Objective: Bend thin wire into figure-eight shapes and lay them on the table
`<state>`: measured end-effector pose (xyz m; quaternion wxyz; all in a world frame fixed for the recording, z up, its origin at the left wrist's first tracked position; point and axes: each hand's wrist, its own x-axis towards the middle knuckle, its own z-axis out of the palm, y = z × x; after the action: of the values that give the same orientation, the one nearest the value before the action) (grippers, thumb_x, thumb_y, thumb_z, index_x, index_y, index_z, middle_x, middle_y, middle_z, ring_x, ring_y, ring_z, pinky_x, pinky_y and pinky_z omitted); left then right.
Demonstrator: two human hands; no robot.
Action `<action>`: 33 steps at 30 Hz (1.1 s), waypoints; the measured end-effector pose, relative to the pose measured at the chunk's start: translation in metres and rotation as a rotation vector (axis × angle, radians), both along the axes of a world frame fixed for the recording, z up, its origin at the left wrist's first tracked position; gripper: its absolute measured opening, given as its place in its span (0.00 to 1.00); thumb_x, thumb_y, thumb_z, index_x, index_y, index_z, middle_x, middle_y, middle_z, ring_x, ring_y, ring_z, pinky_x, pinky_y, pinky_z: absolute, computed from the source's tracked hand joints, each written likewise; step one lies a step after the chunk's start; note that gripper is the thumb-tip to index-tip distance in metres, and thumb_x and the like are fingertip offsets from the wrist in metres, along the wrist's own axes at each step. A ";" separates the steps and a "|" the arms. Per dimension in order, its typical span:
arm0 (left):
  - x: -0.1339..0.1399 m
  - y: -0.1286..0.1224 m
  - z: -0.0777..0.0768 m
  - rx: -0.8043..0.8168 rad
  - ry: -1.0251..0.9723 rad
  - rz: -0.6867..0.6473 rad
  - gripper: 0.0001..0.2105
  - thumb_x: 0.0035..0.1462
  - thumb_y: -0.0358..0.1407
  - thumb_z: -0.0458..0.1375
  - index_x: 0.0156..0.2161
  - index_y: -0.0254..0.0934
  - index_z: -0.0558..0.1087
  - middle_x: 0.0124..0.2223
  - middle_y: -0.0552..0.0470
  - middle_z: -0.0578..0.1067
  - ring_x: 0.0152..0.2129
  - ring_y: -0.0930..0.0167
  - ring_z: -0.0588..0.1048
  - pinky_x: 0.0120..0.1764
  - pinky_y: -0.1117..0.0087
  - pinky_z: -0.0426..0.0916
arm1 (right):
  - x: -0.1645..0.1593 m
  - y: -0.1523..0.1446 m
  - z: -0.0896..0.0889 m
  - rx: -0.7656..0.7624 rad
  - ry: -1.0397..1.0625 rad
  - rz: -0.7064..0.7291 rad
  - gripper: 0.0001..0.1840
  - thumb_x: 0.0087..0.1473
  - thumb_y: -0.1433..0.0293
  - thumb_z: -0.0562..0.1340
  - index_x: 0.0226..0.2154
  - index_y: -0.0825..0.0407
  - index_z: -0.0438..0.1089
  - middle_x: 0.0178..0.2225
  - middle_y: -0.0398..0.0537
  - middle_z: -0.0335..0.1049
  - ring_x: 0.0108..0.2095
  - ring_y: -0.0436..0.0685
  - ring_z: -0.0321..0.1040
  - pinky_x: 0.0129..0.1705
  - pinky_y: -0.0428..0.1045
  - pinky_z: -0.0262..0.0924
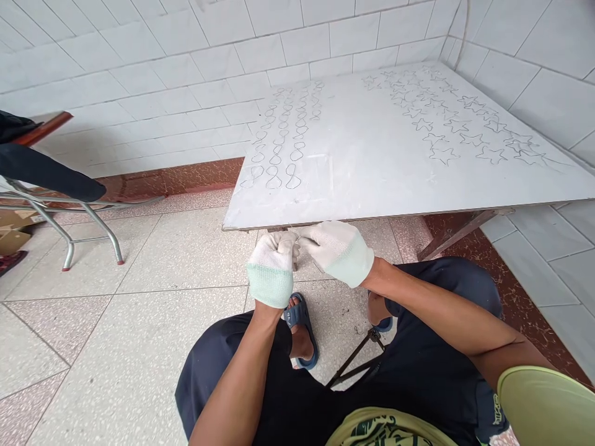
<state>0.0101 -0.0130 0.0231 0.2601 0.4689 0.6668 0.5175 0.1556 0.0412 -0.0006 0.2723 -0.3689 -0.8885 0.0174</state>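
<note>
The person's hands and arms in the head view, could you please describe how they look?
The left hand and right hand wear matching white knit gloves with pale mint-green cuffs. Both forearms are bare. A wide, yellow-green short sleeve shows on the right arm; no left sleeve is in view.

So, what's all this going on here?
Someone seated has their gloved left hand and gloved right hand close together by the near edge of a white table. Whatever they hold is too hidden to tell. Thin figure-eight shapes lie in rows on the table's left, star shapes on its right.
</note>
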 end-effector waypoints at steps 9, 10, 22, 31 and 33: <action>-0.001 0.003 -0.013 -0.031 0.072 -0.046 0.12 0.65 0.40 0.58 0.29 0.41 0.71 0.25 0.53 0.74 0.23 0.70 0.70 0.29 0.70 0.64 | -0.002 -0.005 0.012 -0.133 -0.115 -0.048 0.19 0.74 0.66 0.54 0.46 0.52 0.81 0.39 0.51 0.81 0.38 0.58 0.71 0.40 0.53 0.51; 0.000 0.002 -0.014 -0.024 0.078 -0.040 0.12 0.65 0.40 0.58 0.29 0.41 0.70 0.24 0.54 0.73 0.24 0.69 0.71 0.29 0.70 0.64 | -0.002 -0.005 0.013 -0.153 -0.124 -0.048 0.18 0.74 0.67 0.55 0.47 0.53 0.81 0.39 0.51 0.81 0.38 0.58 0.71 0.40 0.53 0.51; -0.001 0.001 -0.007 -0.036 -0.007 -0.022 0.13 0.64 0.41 0.58 0.29 0.40 0.73 0.26 0.52 0.77 0.22 0.70 0.72 0.29 0.69 0.67 | 0.003 0.003 -0.002 0.021 -0.019 -0.019 0.18 0.74 0.67 0.56 0.44 0.51 0.82 0.42 0.51 0.81 0.43 0.57 0.72 0.45 0.52 0.55; -0.010 -0.005 -0.012 0.134 -0.025 -0.119 0.27 0.73 0.54 0.47 0.39 0.36 0.80 0.33 0.46 0.81 0.27 0.68 0.78 0.31 0.68 0.69 | 0.007 0.000 -0.004 0.104 -0.018 -0.130 0.24 0.75 0.65 0.50 0.41 0.49 0.81 0.27 0.46 0.76 0.32 0.56 0.68 0.38 0.53 0.48; -0.008 -0.007 -0.011 0.151 -0.032 -0.134 0.28 0.73 0.56 0.47 0.39 0.37 0.80 0.32 0.46 0.81 0.28 0.67 0.78 0.30 0.68 0.69 | 0.009 -0.002 0.001 0.130 -0.052 -0.154 0.23 0.75 0.65 0.50 0.41 0.49 0.80 0.25 0.46 0.74 0.30 0.57 0.68 0.36 0.54 0.46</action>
<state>0.0023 -0.0196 0.0118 0.2688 0.5226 0.5888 0.5550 0.1643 0.0397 0.0002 0.2729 -0.4182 -0.8635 -0.0708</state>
